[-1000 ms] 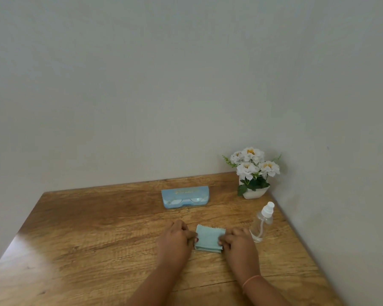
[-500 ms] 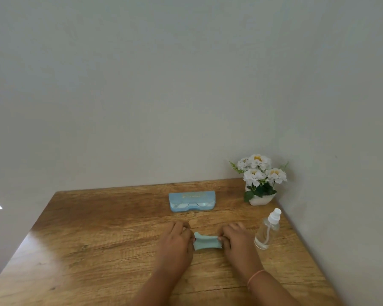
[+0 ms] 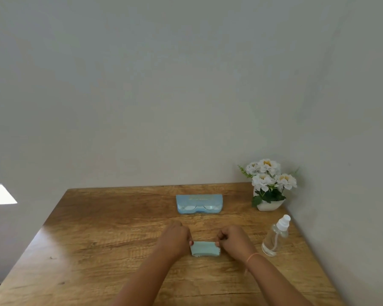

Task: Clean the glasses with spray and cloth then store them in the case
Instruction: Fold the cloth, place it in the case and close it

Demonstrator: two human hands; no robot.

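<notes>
Nearest the camera, on the wooden table (image 3: pixel 80 250), both hands pinch the light-blue cloth (image 3: pixel 205 248): left hand (image 3: pixel 175 239) grips its left end with fingers curled shut, right hand (image 3: pixel 234 238) its right end likewise. Change noted: a second ago the cloth showed as a wider square; half a second ago it was being doubled over; now it lies as a narrow folded strip, so folding looks nearly complete. Spray bottle (image 3: pixel 275 236) stands just right of the right hand, upright, untouched. Farther back, the blue case (image 3: pixel 199 203) sits closed, glasses (image 3: pixel 199 207) visible through its clear front. Judgement: cleaning and storing appear done; only tidying the cloth remains. Flower pot (image 3: pixel 270 204) in the far corner.
</notes>
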